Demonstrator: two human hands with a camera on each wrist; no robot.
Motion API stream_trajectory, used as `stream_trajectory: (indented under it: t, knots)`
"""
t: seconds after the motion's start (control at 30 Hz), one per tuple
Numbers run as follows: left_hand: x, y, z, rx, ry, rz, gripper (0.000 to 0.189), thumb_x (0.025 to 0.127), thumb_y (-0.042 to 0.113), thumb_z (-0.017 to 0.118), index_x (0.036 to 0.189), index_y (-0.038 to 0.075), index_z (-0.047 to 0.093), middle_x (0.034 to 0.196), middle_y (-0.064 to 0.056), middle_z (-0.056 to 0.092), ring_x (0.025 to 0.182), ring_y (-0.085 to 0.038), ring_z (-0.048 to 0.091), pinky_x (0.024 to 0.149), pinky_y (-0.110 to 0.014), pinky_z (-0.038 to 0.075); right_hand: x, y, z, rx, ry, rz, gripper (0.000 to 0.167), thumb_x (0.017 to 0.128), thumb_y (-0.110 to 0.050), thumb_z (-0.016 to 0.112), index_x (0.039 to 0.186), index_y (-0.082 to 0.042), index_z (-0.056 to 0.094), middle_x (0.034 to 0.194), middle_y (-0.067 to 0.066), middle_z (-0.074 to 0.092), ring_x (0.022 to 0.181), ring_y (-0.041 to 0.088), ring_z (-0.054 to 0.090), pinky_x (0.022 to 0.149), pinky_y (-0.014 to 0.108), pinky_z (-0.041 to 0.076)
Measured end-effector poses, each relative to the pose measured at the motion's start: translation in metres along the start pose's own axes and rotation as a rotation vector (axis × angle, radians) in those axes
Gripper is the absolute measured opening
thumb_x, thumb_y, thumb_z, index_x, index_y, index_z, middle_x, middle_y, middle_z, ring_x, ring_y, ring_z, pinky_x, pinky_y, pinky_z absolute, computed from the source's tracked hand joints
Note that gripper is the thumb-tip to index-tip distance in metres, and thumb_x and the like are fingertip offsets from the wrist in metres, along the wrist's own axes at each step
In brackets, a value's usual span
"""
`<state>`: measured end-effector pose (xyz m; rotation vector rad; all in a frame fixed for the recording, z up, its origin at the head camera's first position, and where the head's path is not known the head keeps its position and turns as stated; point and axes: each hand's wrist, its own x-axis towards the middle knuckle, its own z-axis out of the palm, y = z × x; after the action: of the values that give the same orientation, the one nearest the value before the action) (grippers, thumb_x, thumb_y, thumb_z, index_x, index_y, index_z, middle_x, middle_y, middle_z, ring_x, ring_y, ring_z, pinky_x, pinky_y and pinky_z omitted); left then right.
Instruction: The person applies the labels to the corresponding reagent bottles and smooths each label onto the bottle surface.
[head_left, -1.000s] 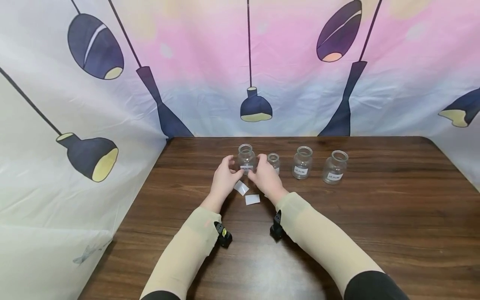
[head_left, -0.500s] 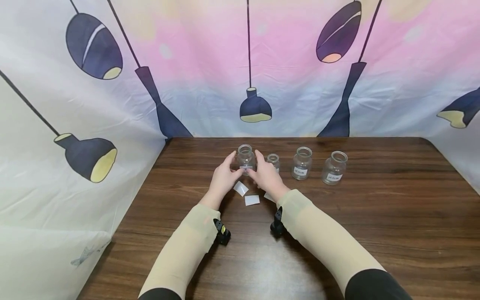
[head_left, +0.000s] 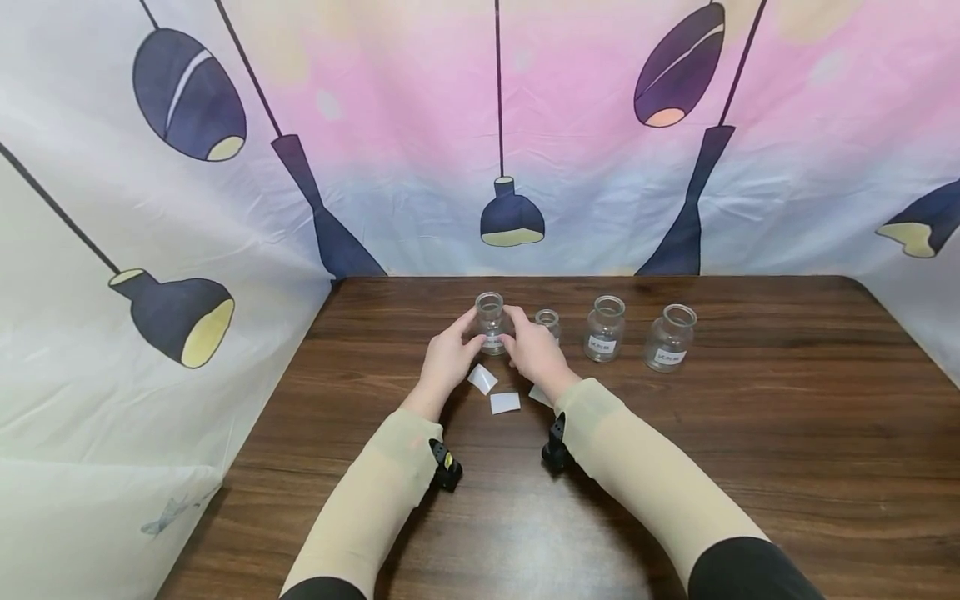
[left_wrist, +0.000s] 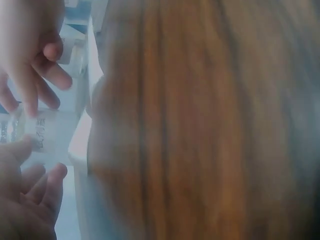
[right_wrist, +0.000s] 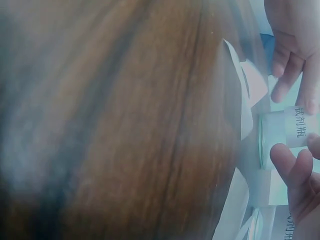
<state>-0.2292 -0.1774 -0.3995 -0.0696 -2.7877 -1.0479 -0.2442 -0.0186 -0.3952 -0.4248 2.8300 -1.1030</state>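
A clear glass bottle (head_left: 491, 310) stands upright near the back of the brown table, bearing a white label (right_wrist: 298, 125) with dark characters. My left hand (head_left: 444, 365) holds its left side, thumb at the label and index finger up by the neck. From the right, my right hand (head_left: 538, 357) grips it the same way, its thumb facing the other. In the left wrist view both thumbs reach the label (left_wrist: 44, 131); the remaining fingers of each hand bend loosely below. Small white paper pieces (head_left: 505, 402) lie in front of the bottle.
Just right of my right hand, a smaller glass bottle (head_left: 548, 320) is partly hidden. Two more labelled bottles, one nearer (head_left: 604, 328) and one farther right (head_left: 671, 337), stand in the same row. A patterned cloth (head_left: 420, 183) hangs behind the table.
My index fingers, apart from the bottle earlier, have closed in on its neck. The thumbs have spread from the label's middle towards its ends. The other bottles and papers stay put.
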Motion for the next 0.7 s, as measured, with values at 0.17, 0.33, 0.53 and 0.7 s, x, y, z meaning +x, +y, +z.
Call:
stream_trajectory:
  t: [0.17, 0.33, 0.53, 0.7]
  knots:
    - [0.001, -0.005, -0.001, 0.061, 0.003, 0.03, 0.051, 0.093, 0.029, 0.059, 0.141, 0.031, 0.042, 0.124, 0.0, 0.06, 0.111, -0.025, 0.057, 0.091, -0.043, 0.045, 0.0, 0.001, -0.001, -0.004, 0.01, -0.006, 0.054, 0.097, -0.027, 0.052, 0.145, -0.021, 0.029, 0.086, 0.007, 0.067, 0.057, 0.011, 0.06, 0.052, 0.028, 0.047]
    - [0.002, -0.009, -0.001, 0.017, -0.001, 0.029, 0.051, 0.093, 0.031, 0.059, 0.141, 0.032, 0.043, 0.123, 0.004, 0.061, 0.115, -0.022, 0.055, 0.095, -0.041, 0.042, 0.0, 0.003, -0.001, -0.025, 0.012, 0.002, 0.051, 0.098, -0.022, 0.051, 0.145, -0.024, 0.03, 0.08, 0.006, 0.067, 0.053, 0.01, 0.059, 0.056, 0.029, 0.047]
    - [0.004, -0.014, 0.002, -0.07, -0.032, 0.008, 0.052, 0.094, 0.032, 0.058, 0.142, 0.035, 0.038, 0.124, 0.005, 0.061, 0.092, -0.019, 0.064, 0.078, -0.036, 0.049, 0.001, 0.005, 0.003, -0.006, 0.026, -0.002, 0.054, 0.098, -0.019, 0.051, 0.146, -0.024, 0.026, 0.089, 0.005, 0.067, 0.052, 0.01, 0.058, 0.054, 0.03, 0.046]
    - [0.003, -0.017, 0.004, -0.107, -0.126, -0.006, 0.061, 0.095, 0.027, 0.056, 0.147, 0.038, 0.025, 0.133, 0.002, 0.054, 0.098, -0.022, 0.062, 0.08, -0.04, 0.048, 0.0, 0.007, 0.008, 0.006, 0.018, -0.008, 0.064, 0.095, -0.015, 0.055, 0.148, -0.023, 0.021, 0.097, 0.005, 0.065, 0.053, 0.01, 0.058, 0.053, 0.03, 0.046]
